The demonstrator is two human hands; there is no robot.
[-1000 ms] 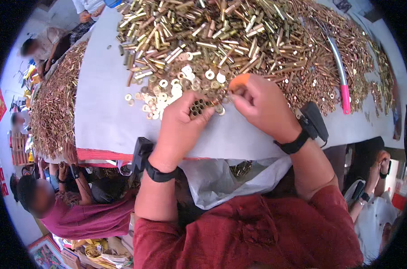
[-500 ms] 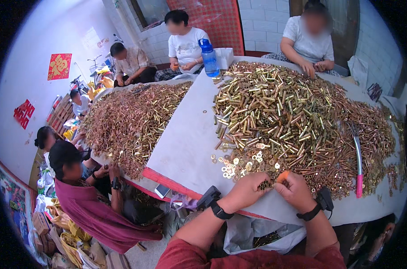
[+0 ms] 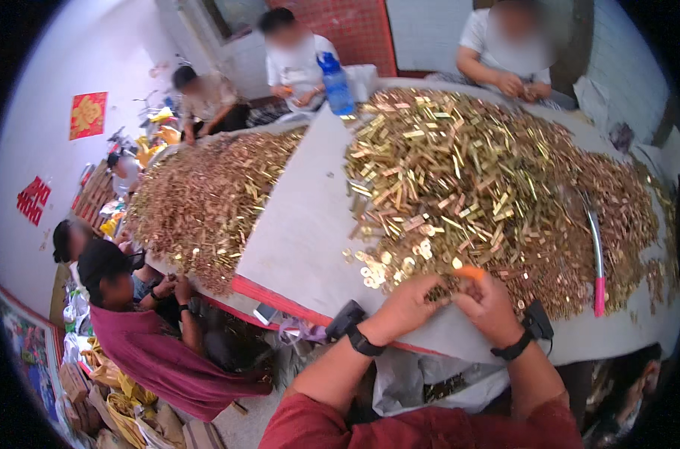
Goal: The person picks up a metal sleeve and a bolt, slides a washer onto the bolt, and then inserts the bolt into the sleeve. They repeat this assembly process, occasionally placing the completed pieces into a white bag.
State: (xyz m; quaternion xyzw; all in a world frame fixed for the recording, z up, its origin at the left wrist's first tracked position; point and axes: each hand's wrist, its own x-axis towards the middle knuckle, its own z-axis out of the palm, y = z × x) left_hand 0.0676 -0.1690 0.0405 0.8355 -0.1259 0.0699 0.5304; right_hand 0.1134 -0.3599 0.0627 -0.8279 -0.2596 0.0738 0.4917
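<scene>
My left hand [image 3: 409, 305] is curled shut around a small bunch of brass tubes, whose ends show dimly between the fingers. Close beside it, my right hand [image 3: 491, 305] is closed in a pinch. An orange finger cover [image 3: 471, 272] sits on one of its fingers. Whatever that hand pinches is too small and blurred to make out. Both hands are over the table's near edge, in front of a big heap of brass and copper-coloured tubes [image 3: 459, 165]. Flat brass washers [image 3: 377, 271] lie scattered just beyond my left hand.
A pink-handled metal tool [image 3: 599, 292] lies on the heap's right side. A blue bottle [image 3: 336, 86] stands at the far left corner. Below the near edge hangs a white bag [image 3: 407, 382]. Another tube heap [image 3: 212, 194] covers the left table, where several people sit.
The view has shifted slightly, and the table scene sits a little higher and further left. My hands stay together at the near edge. The far-right person's hands have drawn together.
</scene>
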